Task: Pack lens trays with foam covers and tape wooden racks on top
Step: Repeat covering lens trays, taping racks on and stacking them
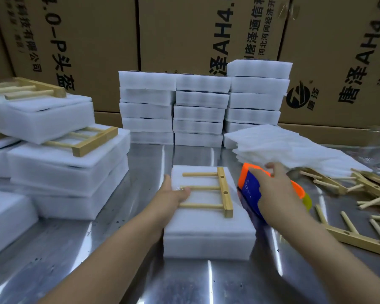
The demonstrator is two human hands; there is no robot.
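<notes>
Pressing flat on the left edge of a white foam-covered lens tray [208, 235], the person's left hand [173, 194] had its fingers nearly straight and its thumb raised. Its grip was wide and closed round nothing. The tray sat in the middle of a shiny steel worktop [92, 255], directly in front of the person.

On the tray's top lay a pale wooden rack with 3 pegs [215, 191]. Its crossbar ran along the tray's right side and its pegs pointed left. The left fingertips touched the free end of the middle peg, where a small glint of clear tape [181, 188] showed.

The right hand [272, 189] was just right of the tray, its grip curled round an orange and blue tape dispenser [249, 185]. This hand was blurred, and whether the dispenser touched the tray could not be told.

At the back of the worktop stood 3 stacks of white foam trays [202, 106], side by side. To their right lay a loose heap of thin white foam sheets [283, 145]. Further right, a scatter of loose wooden racks [360, 191] covered the worktop's edge. On the left, piled foam packs with wooden racks on top [68, 163] leaned unevenly on one another. Behind everything rose large brown cardboard boxes [97, 40] with black printed lettering.
</notes>
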